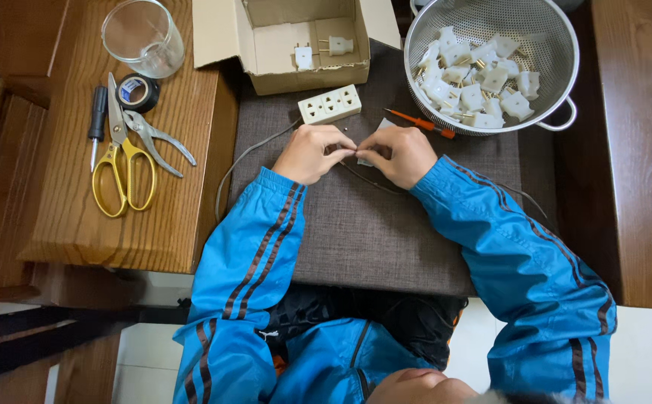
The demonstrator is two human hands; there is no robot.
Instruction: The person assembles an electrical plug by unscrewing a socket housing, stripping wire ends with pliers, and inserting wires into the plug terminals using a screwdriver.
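Pinching a thin grey flexible cable (356,173) near the grey padded surface's (386,239) far edge, both hands (307,153) (401,155) closed fingertips on it; light, limp, best gripped close to the end.

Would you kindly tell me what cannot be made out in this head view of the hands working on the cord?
- Thin grey cord: its end is hidden between the fingertips of the left hand and right hand.
- Small white piece: mostly covered by the right hand.
- White plastic plugs in the metal colander: too small to show detail.
- Clear glass: rim cut by the top edge.
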